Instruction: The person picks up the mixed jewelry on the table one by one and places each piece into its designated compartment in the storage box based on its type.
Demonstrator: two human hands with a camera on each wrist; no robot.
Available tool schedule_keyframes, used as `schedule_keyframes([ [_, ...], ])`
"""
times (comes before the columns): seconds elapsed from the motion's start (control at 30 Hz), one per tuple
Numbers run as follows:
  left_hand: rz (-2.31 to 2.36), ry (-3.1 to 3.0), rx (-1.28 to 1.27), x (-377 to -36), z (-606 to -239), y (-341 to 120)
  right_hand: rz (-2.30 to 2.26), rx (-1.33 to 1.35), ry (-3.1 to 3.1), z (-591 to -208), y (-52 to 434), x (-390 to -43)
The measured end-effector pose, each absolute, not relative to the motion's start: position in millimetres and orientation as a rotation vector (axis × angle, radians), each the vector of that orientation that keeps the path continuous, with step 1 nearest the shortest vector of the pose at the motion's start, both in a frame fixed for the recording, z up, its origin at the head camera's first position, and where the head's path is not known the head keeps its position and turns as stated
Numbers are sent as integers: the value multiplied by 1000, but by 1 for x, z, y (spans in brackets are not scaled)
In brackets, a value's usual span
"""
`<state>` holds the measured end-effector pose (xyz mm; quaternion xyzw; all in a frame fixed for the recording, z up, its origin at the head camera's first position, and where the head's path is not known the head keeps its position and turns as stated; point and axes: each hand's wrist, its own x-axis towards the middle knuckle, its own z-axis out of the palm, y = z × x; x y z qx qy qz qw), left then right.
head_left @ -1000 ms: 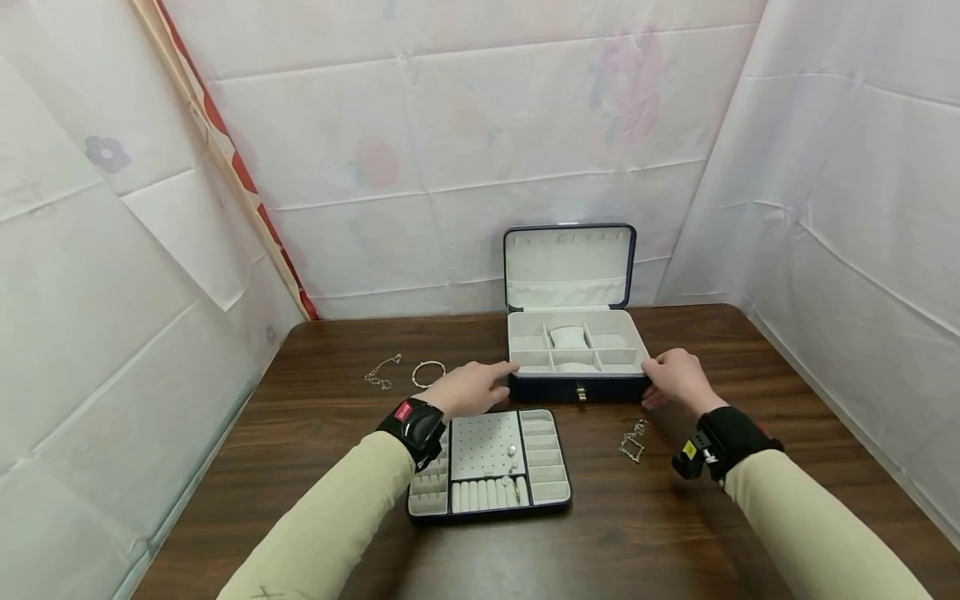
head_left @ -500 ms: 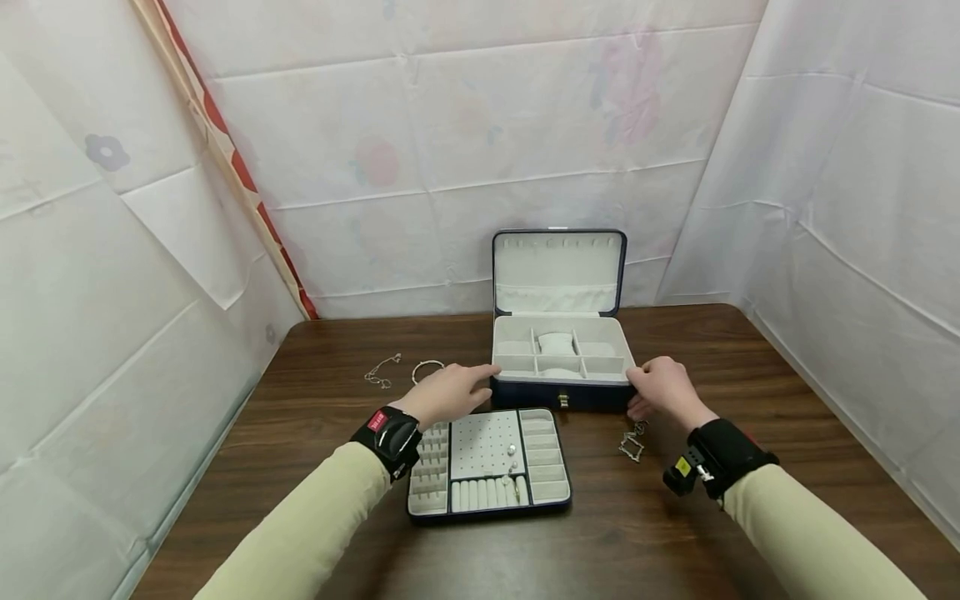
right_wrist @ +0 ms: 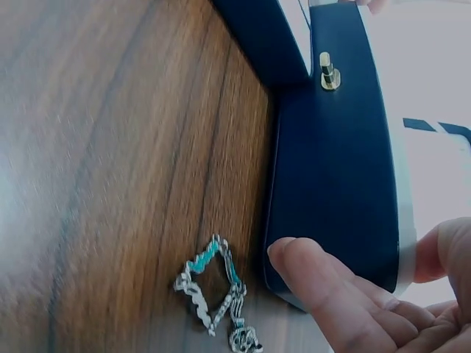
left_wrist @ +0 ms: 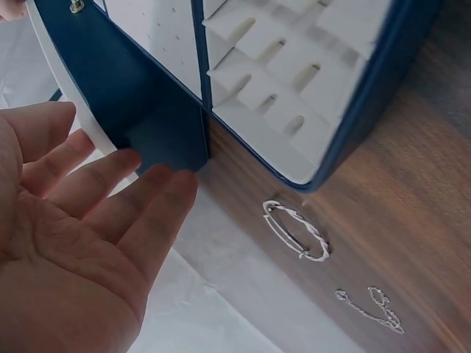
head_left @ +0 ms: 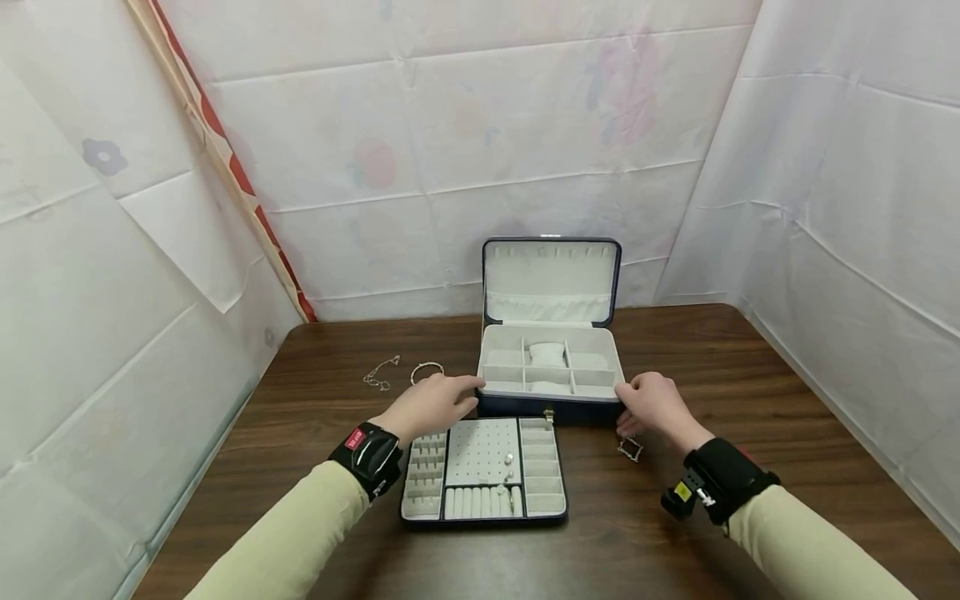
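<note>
The jewellery box, lid raised upright at its rear, is flanked by both hands, its long axis running left to right across the tabletop. The left hand is laid with straight, relaxed fingers against the box's left end; the right hand is set at the box's right front corner, fingers loosely extended against the dark wall, nothing clasped. Both hands are equally near. The insert tray lies touching or just short of the box's front wall, so little room is left there; the pendant chain lies just beside the box's right front corner, a bangle and another chain left of the box. Open tabletop is seen right of the box
</note>
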<state>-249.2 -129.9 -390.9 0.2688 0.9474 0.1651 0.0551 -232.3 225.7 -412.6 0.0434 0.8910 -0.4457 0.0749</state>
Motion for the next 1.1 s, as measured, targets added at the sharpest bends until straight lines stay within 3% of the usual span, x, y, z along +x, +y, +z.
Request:
schedule_keyframes([
  [1.1, 545, 2998, 913, -241, -396, -153, -1275, 100, 2632, -412, 204, -211],
])
